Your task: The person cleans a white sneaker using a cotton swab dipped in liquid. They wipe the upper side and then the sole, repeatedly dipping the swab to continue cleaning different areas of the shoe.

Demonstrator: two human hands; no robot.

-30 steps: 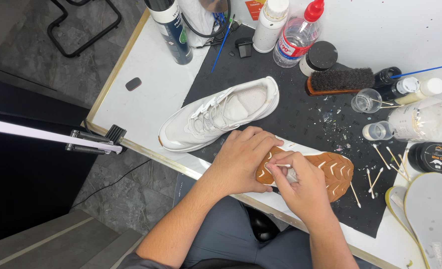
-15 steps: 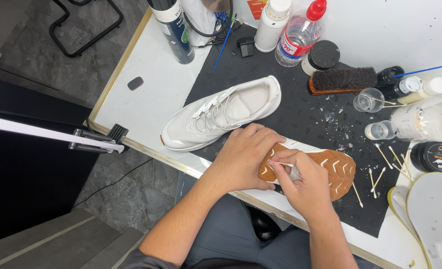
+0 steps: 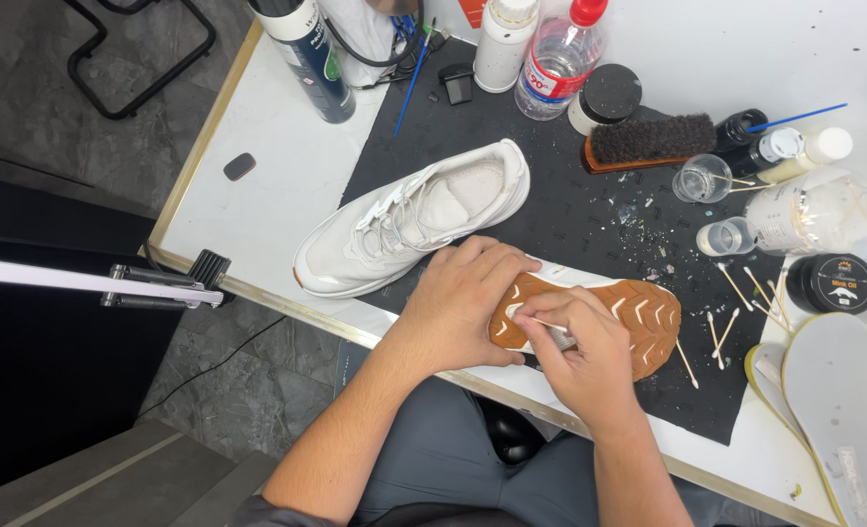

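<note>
Lying sole-up at the near edge of the tabletop (image 3: 258,210), on the black work mat (image 3: 551,224), is an overturned sneaker (image 3: 639,312) with a tan rubber outsole cut with white chevron grooves.

Left to right:
- An upright white sneaker (image 3: 409,220) rests on the mat just beyond the overturned one, toe pointing left.
- The left hand (image 3: 468,303) lies flat over the heel end of the outsole, fingers spread and pressing down, pinning the shoe.
- The right hand (image 3: 585,356) is closed in a pinch around a thin, pale, stick-like tool (image 3: 551,330); its tip sits in a groove of the outsole. What kind of tool it is cannot be told.
- Cotton swabs (image 3: 746,288) lie scattered to the right; a wooden-backed brush (image 3: 648,141) sits farther back.

Handling judgement: the sneaker is likely light. The outsole looks firm yet flexible, and grippy rather than slippery; the upper looks soft and would collapse if squeezed. Hold is best taken across the sole edges at midfoot or heel, where the structure is stiffest. The tool appears slender and may bend under side load.
</note>
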